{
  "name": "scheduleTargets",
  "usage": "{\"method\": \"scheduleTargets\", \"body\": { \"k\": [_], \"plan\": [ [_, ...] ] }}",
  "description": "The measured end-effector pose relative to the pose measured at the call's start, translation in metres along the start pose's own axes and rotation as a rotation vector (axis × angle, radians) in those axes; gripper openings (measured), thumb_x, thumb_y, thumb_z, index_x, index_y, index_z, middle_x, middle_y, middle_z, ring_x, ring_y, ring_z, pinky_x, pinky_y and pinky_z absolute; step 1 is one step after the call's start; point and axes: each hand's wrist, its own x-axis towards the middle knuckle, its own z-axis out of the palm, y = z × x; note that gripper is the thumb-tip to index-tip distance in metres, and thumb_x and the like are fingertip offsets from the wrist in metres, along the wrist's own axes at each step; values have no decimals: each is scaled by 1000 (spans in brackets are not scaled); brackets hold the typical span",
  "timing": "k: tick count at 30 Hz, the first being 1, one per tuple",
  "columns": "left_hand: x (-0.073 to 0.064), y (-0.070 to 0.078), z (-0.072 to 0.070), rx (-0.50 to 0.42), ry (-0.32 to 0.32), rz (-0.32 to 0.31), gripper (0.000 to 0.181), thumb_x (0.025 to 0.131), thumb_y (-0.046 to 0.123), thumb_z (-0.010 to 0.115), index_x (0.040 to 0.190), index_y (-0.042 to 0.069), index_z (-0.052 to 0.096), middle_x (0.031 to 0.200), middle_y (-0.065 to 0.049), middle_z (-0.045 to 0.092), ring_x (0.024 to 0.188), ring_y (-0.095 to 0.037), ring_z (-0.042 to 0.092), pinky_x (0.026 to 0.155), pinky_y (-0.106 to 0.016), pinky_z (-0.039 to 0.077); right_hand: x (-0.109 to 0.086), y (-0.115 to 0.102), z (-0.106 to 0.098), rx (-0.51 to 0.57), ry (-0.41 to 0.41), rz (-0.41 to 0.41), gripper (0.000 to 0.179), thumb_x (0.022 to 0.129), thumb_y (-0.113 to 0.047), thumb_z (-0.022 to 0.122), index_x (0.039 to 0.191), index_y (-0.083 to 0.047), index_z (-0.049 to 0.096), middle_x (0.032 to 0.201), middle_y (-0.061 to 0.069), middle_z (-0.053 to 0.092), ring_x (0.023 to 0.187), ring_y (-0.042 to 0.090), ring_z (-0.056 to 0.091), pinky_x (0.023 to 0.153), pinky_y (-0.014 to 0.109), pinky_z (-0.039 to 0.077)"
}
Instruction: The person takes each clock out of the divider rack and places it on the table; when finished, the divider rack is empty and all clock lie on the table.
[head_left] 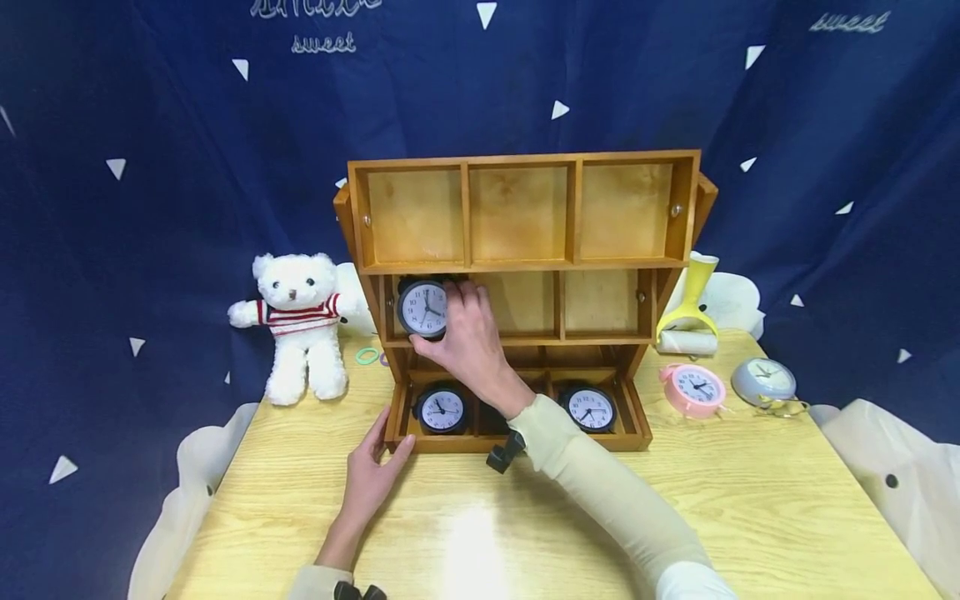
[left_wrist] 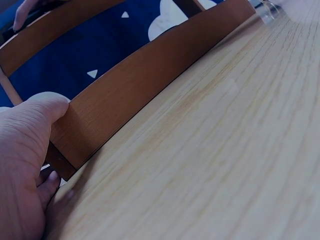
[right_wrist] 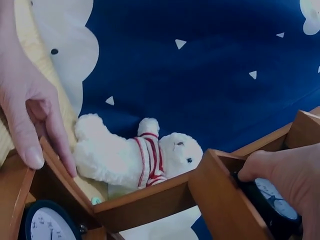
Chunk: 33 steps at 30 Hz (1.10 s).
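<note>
A wooden three-tier shelf [head_left: 525, 268] with divided compartments stands on the table. In the middle tier's left compartment is a black alarm clock [head_left: 424, 309] with a white dial. My right hand [head_left: 471, 343] holds this clock by its side, thumb low and fingers over the top; the right wrist view also shows the thumb [right_wrist: 257, 165] on its black case. Down at the lowest tier's left front corner, my left hand [head_left: 372, 467] grips the wood, its thumb [left_wrist: 50, 106] against the front board. Two more black clocks sit in that tier, one left [head_left: 442, 411] and one right [head_left: 590, 409].
A white teddy bear [head_left: 298, 325] in a striped sweater sits left of the shelf, near a green ring [head_left: 367, 356]. To the right are a yellow-handled lint roller [head_left: 686, 342], a pink alarm clock [head_left: 696, 390] and a grey clock [head_left: 763, 381]. A blue curtain [head_left: 480, 92] hangs behind.
</note>
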Motion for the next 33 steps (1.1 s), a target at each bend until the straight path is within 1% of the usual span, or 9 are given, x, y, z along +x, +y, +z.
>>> {"method": "scheduleTargets", "body": {
  "k": [5, 10, 13, 16, 20, 22, 25, 30, 33],
  "plan": [
    [0, 2, 0, -8, -7, -7, 73, 94, 16, 80, 158, 5, 45, 157, -18, 48, 138, -35, 53, 114, -39, 42, 1, 2, 2, -17, 55, -33, 87, 65, -50, 94, 121, 8, 63, 108, 18, 67, 97, 31, 61, 88, 40, 53],
    [0, 2, 0, -10, -9, -8, 73, 95, 17, 80, 158, 6, 45, 158, -17, 47, 139, -34, 52, 114, -38, 41, 0, 3, 0, -3, 91, -48, 86, 65, -52, 93, 119, 8, 64, 109, 19, 68, 99, 32, 64, 89, 40, 57],
    [1, 2, 0, -14, -7, -9, 73, 95, 16, 80, 157, 5, 45, 158, -17, 48, 139, -34, 53, 114, -36, 42, -2, 3, -4, 43, 104, -34, 86, 64, -51, 94, 120, 7, 64, 112, 20, 68, 103, 33, 64, 90, 41, 58],
    [-2, 16, 0, -24, -4, -23, 72, 95, 13, 79, 157, 1, 44, 157, -20, 48, 139, -37, 52, 114, -37, 41, -5, 3, -11, 104, 110, -10, 85, 64, -50, 94, 121, 5, 64, 115, 19, 67, 105, 32, 64, 89, 42, 58],
    [-5, 30, 1, -1, 6, -39, 70, 96, 11, 77, 156, -1, 44, 157, -21, 47, 139, -39, 52, 115, -41, 41, -11, 3, -23, 201, 108, 14, 85, 64, -47, 94, 125, 4, 63, 117, 17, 66, 104, 30, 65, 89, 41, 60],
    [-6, 28, 2, 10, 9, -39, 69, 96, 11, 77, 156, 0, 44, 157, -21, 47, 139, -39, 51, 115, -42, 41, -15, 3, -29, 258, 101, 29, 85, 65, -44, 95, 127, 4, 62, 118, 16, 65, 103, 28, 65, 89, 38, 61],
    [-6, 31, 1, 6, 7, -42, 69, 96, 11, 77, 156, -1, 45, 157, -22, 47, 139, -39, 51, 115, -44, 41, -22, 5, -37, 336, 82, 58, 85, 65, -40, 96, 130, 2, 60, 122, 14, 64, 104, 25, 65, 90, 36, 62],
    [-7, 39, -1, -12, 2, -47, 70, 95, 11, 79, 154, -2, 46, 155, -23, 48, 138, -40, 52, 114, -44, 42, -39, 8, -51, 420, 55, 108, 85, 64, -38, 96, 131, -2, 60, 127, 12, 61, 107, 23, 64, 90, 39, 61],
    [-6, 42, -2, -13, 1, -43, 70, 94, 11, 79, 154, -2, 47, 154, -24, 48, 137, -40, 52, 113, -44, 42, -51, 11, -59, 462, 41, 129, 85, 63, -35, 97, 132, -3, 60, 129, 11, 60, 109, 22, 63, 91, 40, 61]
  ]
}}
